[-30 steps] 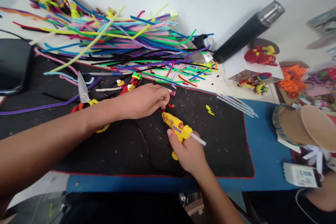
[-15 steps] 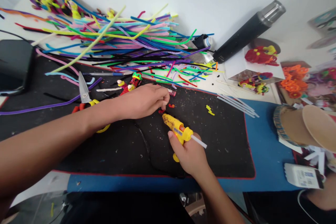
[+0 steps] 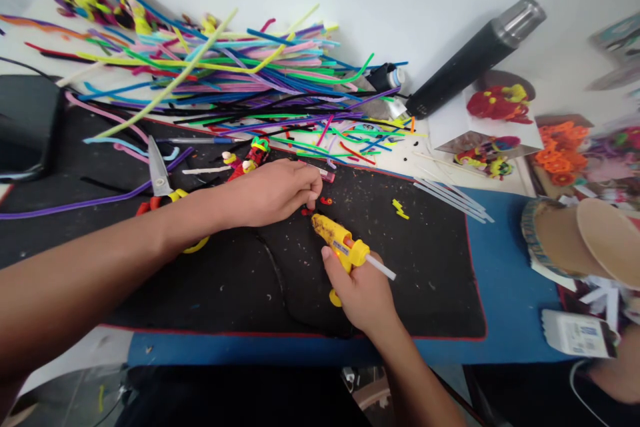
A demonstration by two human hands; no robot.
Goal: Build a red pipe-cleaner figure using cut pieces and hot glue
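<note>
Right hand (image 3: pixel 364 288) curls around yellow glue gun (image 3: pixel 334 237).

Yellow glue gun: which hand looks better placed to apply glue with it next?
Likely the right hand: it grips the yellow glue gun, whose nozzle points toward a small red piece. The left hand is at that piece, off the gun.

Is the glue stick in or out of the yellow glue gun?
Partly in: the whitish glue stick protrudes from the back of the glue gun.
</note>
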